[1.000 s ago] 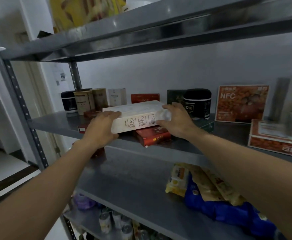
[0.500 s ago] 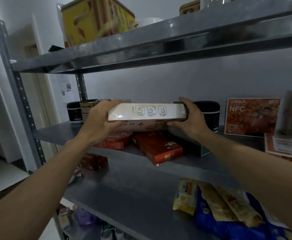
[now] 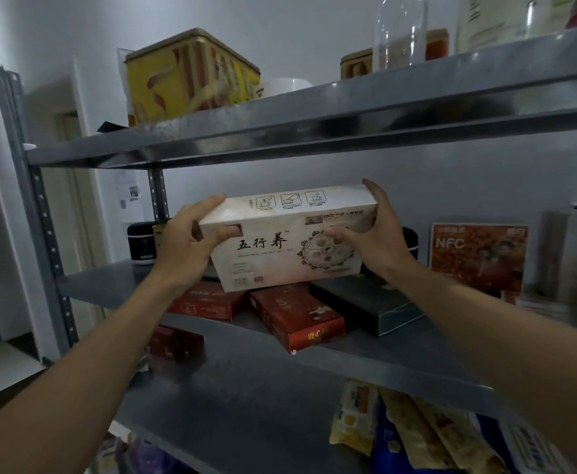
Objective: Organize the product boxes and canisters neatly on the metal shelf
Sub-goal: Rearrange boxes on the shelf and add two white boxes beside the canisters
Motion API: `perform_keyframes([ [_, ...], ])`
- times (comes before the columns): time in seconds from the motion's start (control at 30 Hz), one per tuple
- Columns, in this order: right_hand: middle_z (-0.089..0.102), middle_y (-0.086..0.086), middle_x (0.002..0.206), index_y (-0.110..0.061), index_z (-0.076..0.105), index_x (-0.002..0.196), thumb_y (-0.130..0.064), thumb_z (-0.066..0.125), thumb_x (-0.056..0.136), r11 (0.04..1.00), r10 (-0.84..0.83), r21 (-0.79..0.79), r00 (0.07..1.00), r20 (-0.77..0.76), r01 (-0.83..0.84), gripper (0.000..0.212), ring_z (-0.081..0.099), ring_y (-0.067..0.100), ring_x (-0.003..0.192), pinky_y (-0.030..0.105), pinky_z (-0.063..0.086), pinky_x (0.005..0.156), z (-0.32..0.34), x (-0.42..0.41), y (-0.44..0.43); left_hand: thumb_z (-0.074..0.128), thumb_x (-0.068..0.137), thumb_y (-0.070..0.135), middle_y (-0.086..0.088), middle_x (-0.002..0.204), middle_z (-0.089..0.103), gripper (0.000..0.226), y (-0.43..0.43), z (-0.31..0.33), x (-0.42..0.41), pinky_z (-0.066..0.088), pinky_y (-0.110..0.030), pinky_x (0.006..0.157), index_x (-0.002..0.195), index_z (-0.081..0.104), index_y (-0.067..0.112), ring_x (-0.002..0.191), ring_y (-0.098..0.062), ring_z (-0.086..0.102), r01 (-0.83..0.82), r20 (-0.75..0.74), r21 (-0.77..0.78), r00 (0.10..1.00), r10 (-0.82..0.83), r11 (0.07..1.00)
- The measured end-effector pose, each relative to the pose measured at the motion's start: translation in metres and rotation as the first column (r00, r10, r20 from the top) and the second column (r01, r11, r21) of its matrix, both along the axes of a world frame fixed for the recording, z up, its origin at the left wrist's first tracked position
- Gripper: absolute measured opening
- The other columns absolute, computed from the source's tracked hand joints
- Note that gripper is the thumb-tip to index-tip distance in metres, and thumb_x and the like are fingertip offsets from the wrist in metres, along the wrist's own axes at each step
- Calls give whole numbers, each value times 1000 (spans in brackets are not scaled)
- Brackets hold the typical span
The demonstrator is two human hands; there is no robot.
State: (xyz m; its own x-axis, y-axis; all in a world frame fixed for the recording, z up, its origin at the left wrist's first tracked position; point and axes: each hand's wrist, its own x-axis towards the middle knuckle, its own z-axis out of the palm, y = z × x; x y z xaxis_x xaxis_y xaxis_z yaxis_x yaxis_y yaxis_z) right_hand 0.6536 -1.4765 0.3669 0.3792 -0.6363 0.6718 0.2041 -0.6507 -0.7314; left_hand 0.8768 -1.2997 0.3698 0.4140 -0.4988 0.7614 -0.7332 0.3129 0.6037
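Cream box [image 3: 290, 241]: held above red boxes [image 3: 297, 316] on metal shelf [image 3: 109, 282].
Left hand [image 3: 188, 241]: grips its left end.
Right hand [image 3: 376, 237]: grips its right end.

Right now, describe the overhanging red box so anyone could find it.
On the middle shelf, below the cream box held in both hands, the red box lies between another red box and a dark green box. Only its corner juts past the front edge.

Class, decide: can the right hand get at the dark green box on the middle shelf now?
Probably not yet: the right hand grips the white box, though the dark green box lies uncovered just below.
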Motion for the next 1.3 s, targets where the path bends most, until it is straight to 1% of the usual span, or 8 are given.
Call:
perform_keyframes([
  [0.23,57,-3,126,-22,29,150,-15,83,72,991,-133,-24,990,43,134,95,57,9,110,18,56,80,5,-49,-16,69,86,30,6,130,54,45,-33,10,-45,52,-45,96,130,59,31,115,-18,56,16,27,65,999,-18,998],
  [0.33,62,-7,117,-19,40,143,-19,84,70,985,-172,-11,985,24,172,86,62,8,106,38,55,95,4,-76,-22,69,87,29,4,130,54,44,-46,12,-67,51,-44,96,130,59,30,114,-18,55,19,50,90,998,-23,996],
  [0.47,65,-9,111,-17,47,136,-33,84,62,973,-231,-3,973,5,231,84,64,10,104,45,56,93,6,-110,-30,68,88,30,2,130,52,43,-65,12,-100,49,-38,98,130,58,29,112,-15,53,-9,56,57,998,5,998],
  [0.57,64,-14,104,-17,48,135,-22,85,70,961,-277,-1,961,14,277,75,64,5,96,39,57,92,8,-136,-37,67,88,34,1,126,50,43,-80,14,-127,52,-37,91,130,56,29,107,-16,53,-47,45,8,998,46,999],
  [0.77,65,-6,113,-20,49,134,-26,86,70,916,-398,-32,917,22,399,74,64,15,106,44,57,91,14,-194,-50,66,89,34,2,126,49,49,-110,18,-177,39,-10,72,135,52,24,106,-12,50,21,132,53,991,-28,998],
  [1.0,63,-2,119,-19,48,136,-29,86,70,873,-482,-58,875,46,484,77,62,19,110,46,56,93,21,-255,-57,72,85,27,0,125,51,55,-139,27,-231,44,-27,84,135,51,24,106,-12,48,79,128,68,988,-87,995],
  [1.2,64,-8,107,-21,46,134,-21,84,73,849,-521,-64,851,67,525,73,66,11,95,32,60,82,27,-307,-62,69,88,24,6,126,49,53,-164,31,-279,35,-3,65,137,50,20,106,-7,46,135,168,48,976,-142,990],
  [1.3,59,-18,98,-20,46,134,-17,84,73,834,-543,-59,836,78,548,72,64,3,89,32,60,82,29,-330,-66,68,88,24,6,129,49,54,-179,31,-301,39,-5,73,138,48,20,110,-7,47,204,154,53,966,-210,977],
])
